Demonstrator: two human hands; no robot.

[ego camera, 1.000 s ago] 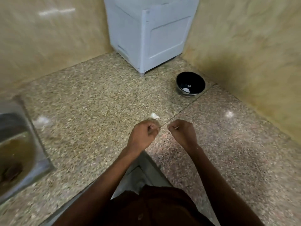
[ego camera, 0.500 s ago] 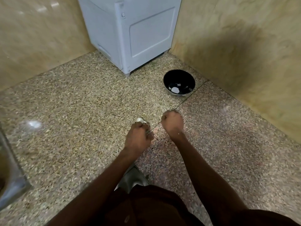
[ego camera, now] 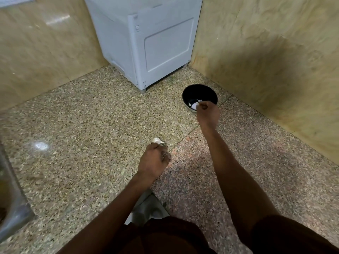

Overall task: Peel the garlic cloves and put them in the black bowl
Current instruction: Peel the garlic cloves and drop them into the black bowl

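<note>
Right hand (ego camera: 208,113) reaching over the near rim of the black bowl (ego camera: 199,91), fingertips pinching a pale garlic clove (ego camera: 196,104), more pale pieces lying inside the bowl, left hand (ego camera: 154,160) curling around garlic (ego camera: 157,140) above the speckled counter (ego camera: 82,134).

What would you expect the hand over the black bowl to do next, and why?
Probably let go: the right hand pinches a pale clove right over the black bowl, where other pale pieces already lie. The left hand holds the remaining garlic.
</note>
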